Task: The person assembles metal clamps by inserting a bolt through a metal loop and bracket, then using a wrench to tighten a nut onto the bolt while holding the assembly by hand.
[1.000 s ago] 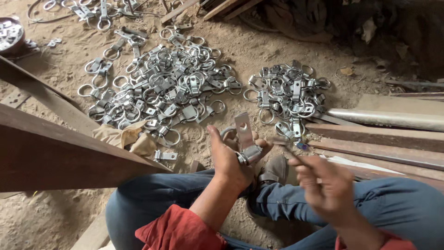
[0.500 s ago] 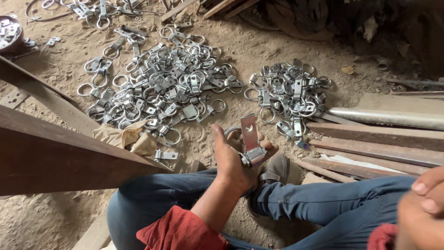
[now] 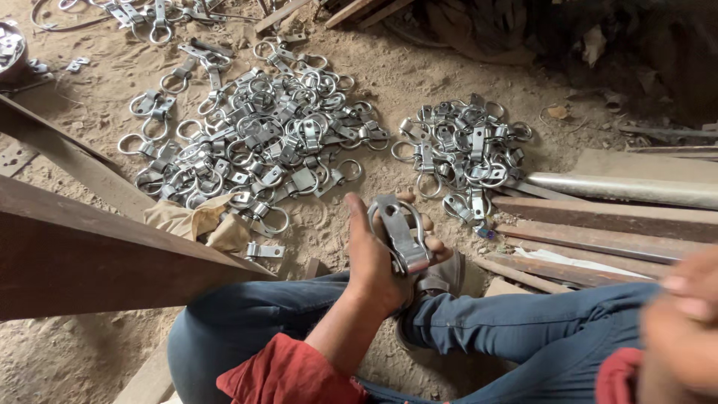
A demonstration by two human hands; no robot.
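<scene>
Centrally, a grey metal strap hinge with ring (image 3: 402, 233) lies in the palm of the left hand (image 3: 383, 251), fingers curled up around its lower end and thumb standing along its 9 o'clock edge; the plate tilts toward 11 o'clock and shows a punched hole near its top. The hand hovers above a grey shoe (image 3: 441, 275) and the person's crossed legs in blue jeans (image 3: 516, 329); a red sleeve (image 3: 288, 374) covers the forearm at 7 o'clock.

Right hand (image 3: 684, 329) sits at the 4 o'clock edge of view, blurred; cannot tell whether its fingers are closed or holding anything.

At 11 o'clock of the held piece, a large heap of the same ring fittings (image 3: 262, 142) is spread on the sandy ground (image 3: 419, 82). At 1 o'clock, a smaller heap (image 3: 464, 157), well apart from the first. One loose plate (image 3: 263, 251) lies at 9 o'clock, just beside a crumpled tan cloth (image 3: 196, 223).

Containers: a round metal dish (image 3: 9, 49) at the far 10 o'clock corner, partly cut off, holds small metal pieces; kind not resolvable.

A rusty steel beam (image 3: 90, 254) crosses at 9 o'clock. Wooden slats and a grey pipe (image 3: 628, 187) lie at 3 o'clock.
</scene>
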